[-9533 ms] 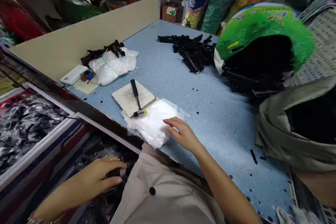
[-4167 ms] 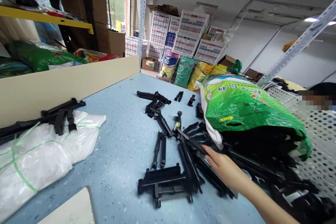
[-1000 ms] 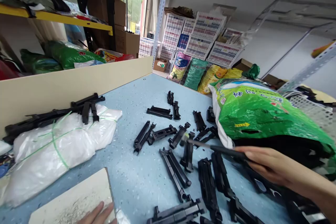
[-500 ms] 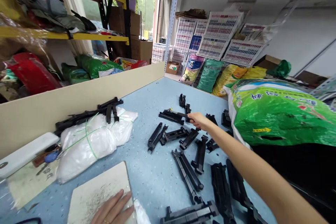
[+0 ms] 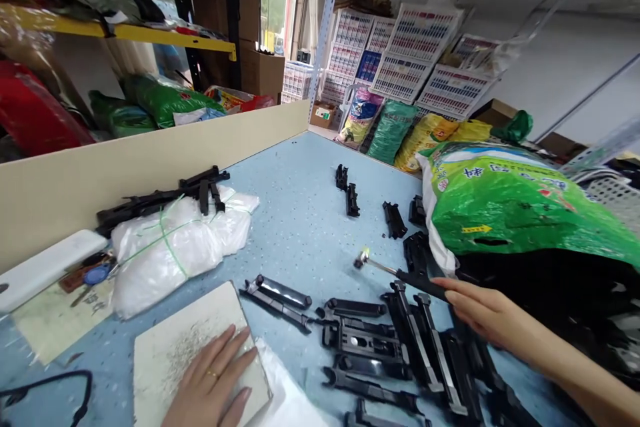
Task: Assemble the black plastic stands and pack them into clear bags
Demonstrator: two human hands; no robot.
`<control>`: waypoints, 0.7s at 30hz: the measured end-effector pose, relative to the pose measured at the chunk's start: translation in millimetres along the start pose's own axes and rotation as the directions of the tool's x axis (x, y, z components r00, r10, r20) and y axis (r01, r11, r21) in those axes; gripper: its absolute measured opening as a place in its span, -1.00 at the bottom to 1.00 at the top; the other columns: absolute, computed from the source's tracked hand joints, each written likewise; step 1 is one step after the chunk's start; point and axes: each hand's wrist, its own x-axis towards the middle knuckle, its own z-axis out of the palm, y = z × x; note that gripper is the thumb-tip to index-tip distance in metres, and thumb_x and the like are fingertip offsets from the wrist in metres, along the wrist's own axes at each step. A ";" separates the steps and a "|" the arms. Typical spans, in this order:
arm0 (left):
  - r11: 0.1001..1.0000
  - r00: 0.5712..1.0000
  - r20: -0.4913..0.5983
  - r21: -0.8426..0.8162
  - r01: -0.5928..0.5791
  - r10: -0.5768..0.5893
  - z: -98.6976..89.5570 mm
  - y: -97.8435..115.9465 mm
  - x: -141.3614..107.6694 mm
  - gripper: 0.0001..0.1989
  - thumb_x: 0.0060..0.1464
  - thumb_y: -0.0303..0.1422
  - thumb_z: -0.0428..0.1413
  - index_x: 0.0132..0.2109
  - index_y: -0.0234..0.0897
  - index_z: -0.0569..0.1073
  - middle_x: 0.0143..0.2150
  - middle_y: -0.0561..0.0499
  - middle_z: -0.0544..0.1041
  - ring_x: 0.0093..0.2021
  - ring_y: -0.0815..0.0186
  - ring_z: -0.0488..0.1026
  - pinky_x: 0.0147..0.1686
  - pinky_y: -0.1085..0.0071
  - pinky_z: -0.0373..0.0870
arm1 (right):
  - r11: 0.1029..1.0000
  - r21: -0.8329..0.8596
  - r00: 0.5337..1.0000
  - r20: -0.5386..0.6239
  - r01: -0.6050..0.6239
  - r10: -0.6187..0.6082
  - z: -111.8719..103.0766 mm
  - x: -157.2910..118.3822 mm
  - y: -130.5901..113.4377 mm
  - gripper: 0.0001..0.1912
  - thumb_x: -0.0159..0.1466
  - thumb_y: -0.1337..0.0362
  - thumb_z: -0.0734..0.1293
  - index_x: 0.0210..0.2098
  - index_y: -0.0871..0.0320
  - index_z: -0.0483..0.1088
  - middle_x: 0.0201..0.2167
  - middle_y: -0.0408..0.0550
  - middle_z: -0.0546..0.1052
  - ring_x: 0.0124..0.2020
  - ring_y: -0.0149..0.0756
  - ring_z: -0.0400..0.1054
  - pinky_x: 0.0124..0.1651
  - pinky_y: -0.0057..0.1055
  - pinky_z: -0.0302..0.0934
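My left hand lies flat with fingers spread on a pale, smudged board at the lower left. In my right hand, at the right, is the black handle of a small hammer; its metal head, with a yellowish end, points left above the blue table. Several black plastic parts lie close together below and around the hammer. Further back are a few more black parts, separate from that group.
At the left are a white plastic-wrapped bundle with black parts behind it, a white case and keys. A big green bag borders the table's right side. A low cream partition runs along the left.
My right hand has drawn back toward me and to the right with the hammer. The middle black parts have moved nearer and closer together. My left hand has risen slightly in view.
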 end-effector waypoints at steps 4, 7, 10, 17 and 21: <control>0.814 0.928 0.017 -0.474 0.336 -0.373 -11.2 10.9 -1.5 -0.45 0.18 -0.15 0.04 0.30 0.02 0.20 0.32 -0.04 0.26 0.30 0.06 0.21 0.21 0.10 0.26 | 0.968 0.233 0.985 0.124 0.091 -0.122 77.8 -11.9 -34.1 -0.31 0.20 -0.14 0.22 0.21 0.12 0.23 -0.62 -0.27 0.12 -0.63 -0.45 -0.03 -0.60 -0.50 -0.15; 0.380 0.756 0.009 -0.860 0.340 -0.655 -24.7 21.2 3.1 -0.42 0.21 -0.08 -0.01 0.33 -0.04 0.12 0.35 -0.10 0.20 0.33 0.08 0.15 0.27 0.12 0.16 | 0.928 0.348 0.911 0.328 0.131 -0.251 155.5 -23.1 -65.7 -0.39 0.26 -0.08 0.18 0.17 0.12 0.26 -0.62 -0.27 0.14 -0.63 -0.44 -0.02 -0.59 -0.49 -0.09; -0.032 0.636 0.122 -0.988 0.152 -0.762 -41.1 29.1 10.2 -0.40 0.12 0.04 0.04 0.23 -0.10 0.24 0.23 -0.15 0.35 0.17 0.09 0.35 0.15 0.14 0.32 | 0.900 0.343 0.804 0.436 0.267 -0.405 216.6 -41.2 -85.9 -0.51 0.33 0.01 0.12 0.16 0.10 0.27 -0.55 -0.21 0.28 -0.56 -0.40 0.14 -0.49 -0.46 0.09; -0.115 0.557 0.265 -0.950 0.289 -0.787 -88.0 17.8 27.5 -0.63 -0.08 -0.30 0.28 -0.09 -0.22 0.41 -0.44 0.15 0.36 -0.61 0.53 0.21 -0.60 0.56 0.24 | 0.586 0.081 0.363 0.715 0.806 -0.598 233.2 -80.3 -81.1 -0.47 0.32 0.10 0.19 0.26 0.02 0.15 -0.03 0.03 0.45 -0.11 -0.17 0.38 -0.09 -0.33 0.27; 0.561 0.831 0.378 -0.615 0.554 -0.407 -102.8 -13.2 44.0 -0.90 -0.02 -0.34 0.17 -0.44 -0.26 0.46 -0.59 0.14 0.27 -0.61 0.44 0.20 -0.58 0.54 0.09 | 0.499 -0.083 0.423 0.660 0.862 -0.621 202.3 -66.1 -78.4 -0.57 0.34 0.19 0.17 0.19 0.02 0.26 -0.01 0.02 0.43 -0.06 -0.19 0.37 -0.04 -0.32 0.27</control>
